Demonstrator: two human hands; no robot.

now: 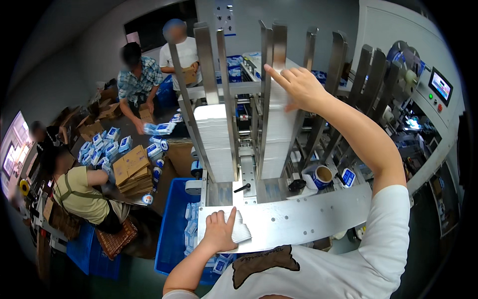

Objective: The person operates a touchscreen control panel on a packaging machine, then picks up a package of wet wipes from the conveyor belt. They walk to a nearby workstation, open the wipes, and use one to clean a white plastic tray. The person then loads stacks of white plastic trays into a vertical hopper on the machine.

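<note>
My left hand (218,232) lies on the metal plate (294,219), fingers spread, its thumb side against a small fanned pile of white flat pieces (241,230). Part of that pile is under the hand. Raised at the end of my stretched arm, my right hand (301,88) is at the top of the right-hand tall stack of white flat pieces (278,142). Its index finger points out to a metal upright guide (264,94), and the other fingers are loosely bent. A second tall white stack (215,142) stands to the left between its own guides.
A blue bin (169,226) with blue-and-white packs stands left of the plate. A cup-like container (322,175) sits behind the plate's right part. Further left, people work around a table with packs (102,147) and flattened cartons (132,172). A machine panel with screen (440,84) is at right.
</note>
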